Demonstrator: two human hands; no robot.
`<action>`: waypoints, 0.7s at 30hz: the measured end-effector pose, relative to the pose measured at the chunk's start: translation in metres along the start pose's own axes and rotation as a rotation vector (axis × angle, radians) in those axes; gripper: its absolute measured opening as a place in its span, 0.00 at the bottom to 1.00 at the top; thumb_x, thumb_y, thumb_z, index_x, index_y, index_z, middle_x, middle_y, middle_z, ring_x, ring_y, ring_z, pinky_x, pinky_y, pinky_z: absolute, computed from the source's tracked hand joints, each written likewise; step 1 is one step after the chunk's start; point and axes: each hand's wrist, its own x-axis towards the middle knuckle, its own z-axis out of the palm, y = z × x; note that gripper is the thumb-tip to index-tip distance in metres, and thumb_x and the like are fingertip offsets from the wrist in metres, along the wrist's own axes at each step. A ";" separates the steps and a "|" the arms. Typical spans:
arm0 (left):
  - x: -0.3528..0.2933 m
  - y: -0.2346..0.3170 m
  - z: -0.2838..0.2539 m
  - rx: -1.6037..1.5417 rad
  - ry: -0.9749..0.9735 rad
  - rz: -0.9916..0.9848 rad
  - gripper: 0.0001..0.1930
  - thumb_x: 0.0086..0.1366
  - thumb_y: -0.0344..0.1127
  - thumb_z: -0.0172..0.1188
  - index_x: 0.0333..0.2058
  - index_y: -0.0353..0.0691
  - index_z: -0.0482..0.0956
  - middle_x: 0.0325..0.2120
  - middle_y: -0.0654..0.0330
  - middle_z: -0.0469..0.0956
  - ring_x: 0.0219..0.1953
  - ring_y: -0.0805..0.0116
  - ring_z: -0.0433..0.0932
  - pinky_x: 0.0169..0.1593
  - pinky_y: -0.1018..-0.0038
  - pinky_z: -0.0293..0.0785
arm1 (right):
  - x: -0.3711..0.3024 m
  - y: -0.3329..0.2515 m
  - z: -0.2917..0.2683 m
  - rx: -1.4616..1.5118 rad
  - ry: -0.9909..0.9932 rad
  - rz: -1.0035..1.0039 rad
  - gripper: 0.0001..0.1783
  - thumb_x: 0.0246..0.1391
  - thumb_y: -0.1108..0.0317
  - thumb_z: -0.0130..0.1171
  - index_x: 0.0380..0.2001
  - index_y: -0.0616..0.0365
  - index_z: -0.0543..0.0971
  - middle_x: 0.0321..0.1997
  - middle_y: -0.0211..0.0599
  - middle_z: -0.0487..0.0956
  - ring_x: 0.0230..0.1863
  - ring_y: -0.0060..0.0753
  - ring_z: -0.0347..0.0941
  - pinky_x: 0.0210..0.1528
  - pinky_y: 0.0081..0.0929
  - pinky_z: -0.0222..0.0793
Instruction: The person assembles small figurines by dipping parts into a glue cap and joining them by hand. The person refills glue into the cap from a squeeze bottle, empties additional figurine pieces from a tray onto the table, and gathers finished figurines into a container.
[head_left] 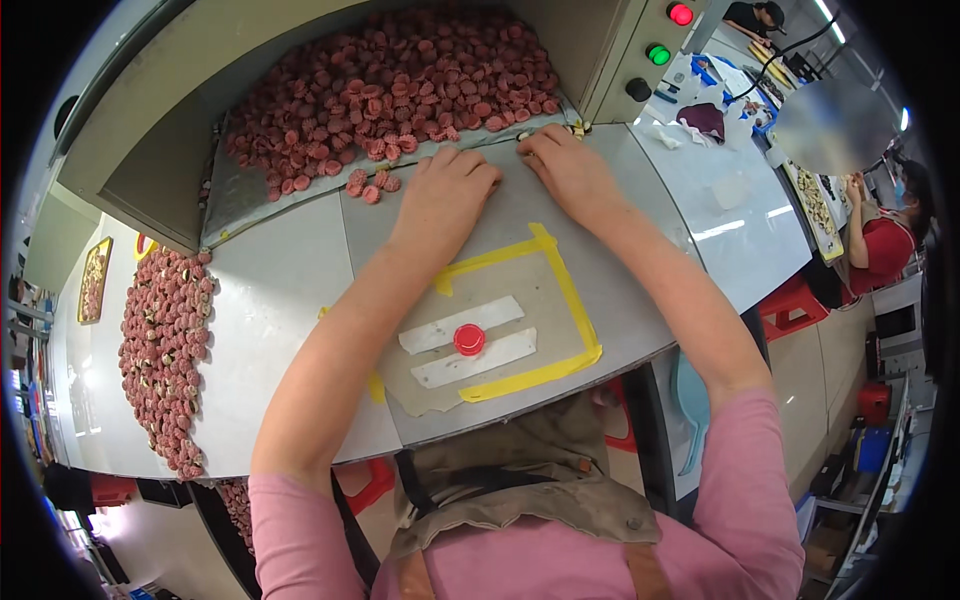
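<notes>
My left hand (pixel 447 195) rests at the front edge of the machine's opening, fingers bent downward and fingertips hidden. Just left of it lie a few loose red ridged caps (pixel 372 186). My right hand (pixel 572 170) is curled at the same edge, with thumb and fingers drawn together beside a small dark-and-pale piece (pixel 523 136). Whatever either hand grips is too hidden or small to name. Beyond both hands a large heap of red ridged caps (pixel 400 85) covers a grey sheet (pixel 262 212) inside the opening.
Between my forearms, yellow tape (pixel 575 300) frames a board with white strips (pixel 462 325) and a red disc (pixel 469 340). More caps (pixel 165 350) are piled at left. Red and green buttons (pixel 657 54) sit on the machine. A co-worker in red (pixel 885 235) sits at far right.
</notes>
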 end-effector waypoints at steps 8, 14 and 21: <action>-0.065 0.007 -0.087 -0.413 0.042 -0.362 0.10 0.64 0.31 0.53 0.43 0.39 0.77 0.41 0.60 0.76 0.44 0.63 0.73 0.49 0.72 0.68 | -0.049 -0.063 -0.060 0.475 -0.208 0.204 0.11 0.55 0.71 0.54 0.42 0.59 0.75 0.38 0.38 0.75 0.38 0.33 0.73 0.40 0.28 0.69; -0.122 0.045 -0.108 -1.488 0.239 -0.938 0.16 0.69 0.34 0.49 0.52 0.34 0.70 0.42 0.62 0.74 0.41 0.77 0.72 0.49 0.79 0.68 | -0.079 -0.091 -0.066 0.492 -0.370 0.127 0.11 0.54 0.73 0.54 0.41 0.60 0.76 0.38 0.39 0.74 0.38 0.35 0.72 0.42 0.27 0.68; -0.147 0.084 -0.087 -1.910 0.373 -0.976 0.19 0.70 0.37 0.49 0.55 0.35 0.67 0.43 0.62 0.74 0.43 0.76 0.73 0.50 0.79 0.69 | -0.080 -0.104 -0.057 0.396 -0.283 0.108 0.09 0.53 0.75 0.54 0.39 0.62 0.77 0.37 0.41 0.73 0.37 0.40 0.72 0.41 0.30 0.69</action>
